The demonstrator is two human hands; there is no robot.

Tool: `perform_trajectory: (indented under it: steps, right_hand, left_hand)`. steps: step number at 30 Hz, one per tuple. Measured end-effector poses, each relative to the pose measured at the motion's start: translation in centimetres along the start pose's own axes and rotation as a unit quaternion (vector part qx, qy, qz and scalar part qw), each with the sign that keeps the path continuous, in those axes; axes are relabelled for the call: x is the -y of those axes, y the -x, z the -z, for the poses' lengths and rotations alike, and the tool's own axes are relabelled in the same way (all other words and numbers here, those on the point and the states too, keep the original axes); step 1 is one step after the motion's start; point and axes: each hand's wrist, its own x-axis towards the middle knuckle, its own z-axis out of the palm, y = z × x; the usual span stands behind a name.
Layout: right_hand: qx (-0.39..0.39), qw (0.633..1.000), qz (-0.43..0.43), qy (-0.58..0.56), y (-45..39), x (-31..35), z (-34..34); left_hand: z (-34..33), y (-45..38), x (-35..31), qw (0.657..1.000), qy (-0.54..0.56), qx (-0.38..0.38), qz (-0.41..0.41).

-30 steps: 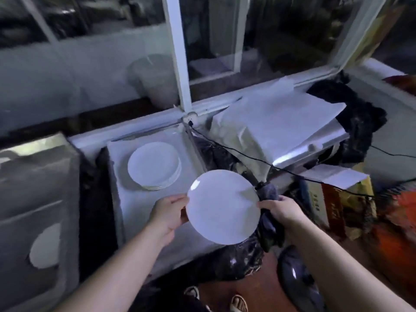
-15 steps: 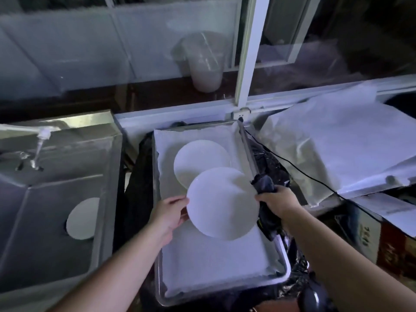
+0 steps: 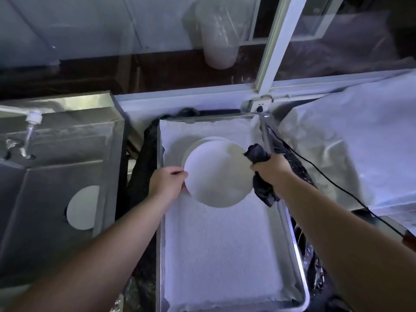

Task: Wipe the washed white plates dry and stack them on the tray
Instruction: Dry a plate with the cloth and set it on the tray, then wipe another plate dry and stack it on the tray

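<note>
a wiped plate comes over the stack on the tray.

my left hand pinches its rim at 9 o'clock; my right hand, fingers clenched on the dark cloth, steadies 3 o'clock. stacked plates peek out at 12; one more plate waits in the sink.

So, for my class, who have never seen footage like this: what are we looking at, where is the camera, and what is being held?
There is no machine here. A person wears a camera on the head, looking down at their own bare arms. The left hand grips the rim of a white plate. The right hand clutches a dark cloth. Below sits a metal tray lined with white cloth, with a stack of plates on it. Left of the tray is a sink holding one more plate.
</note>
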Motion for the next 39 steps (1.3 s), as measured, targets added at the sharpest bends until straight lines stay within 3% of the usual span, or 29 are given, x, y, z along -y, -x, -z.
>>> perform_trajectory:
  steps: [9, 17, 30, 39]
  right_hand:
    - [-0.01, 1.0, -0.003, 0.026, -2.9, 1.1, -1.5]
    - [-0.004, 0.999, 0.008, 0.045, -3.6, 0.8, -1.8]
    - [0.002, 0.997, 0.013, 0.07, -2.7, 0.4, -0.9]
    - [-0.06, 0.997, -0.027, 0.037, 0.1, -2.4, 2.5]
  left_hand:
    - [-1.4, -2.0, 0.0, 0.982, -0.16, -0.053, -0.087]
    - [-1.9, -2.7, 0.7, 0.972, -0.185, -0.088, -0.114]
    - [-1.2, -2.8, -0.1, 0.968, -0.219, -0.062, -0.105]
    - [-0.7, -2.5, 0.0, 0.97, -0.216, -0.044, -0.102]
